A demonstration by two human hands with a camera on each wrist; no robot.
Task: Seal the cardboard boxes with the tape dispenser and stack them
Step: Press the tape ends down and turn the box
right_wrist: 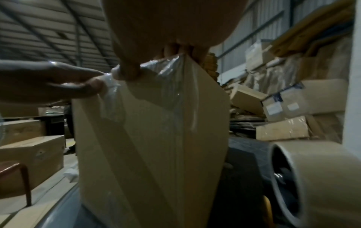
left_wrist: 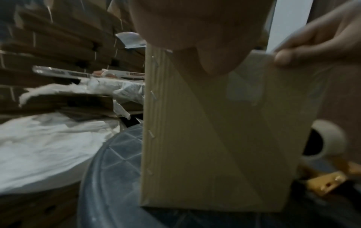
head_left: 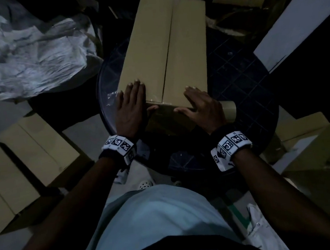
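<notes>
Left hand (head_left: 131, 106) lies flat, fingers straight, on the cardboard box (head_left: 163, 48) top at its near end. Right hand (head_left: 201, 103) presses the same end, fingers extended over the edge, gripping nothing. Box sits on a dark round table (head_left: 237, 78). Tape dispenser (head_left: 228, 109) rests just right of the box. Dim warehouse; 2 cartons (head_left: 19, 163) left of the table.

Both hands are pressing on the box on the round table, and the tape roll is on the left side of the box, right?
Not quite. The tape roll sits right of the box, by the right hand, as the head view shows. The left hand presses too.
</notes>
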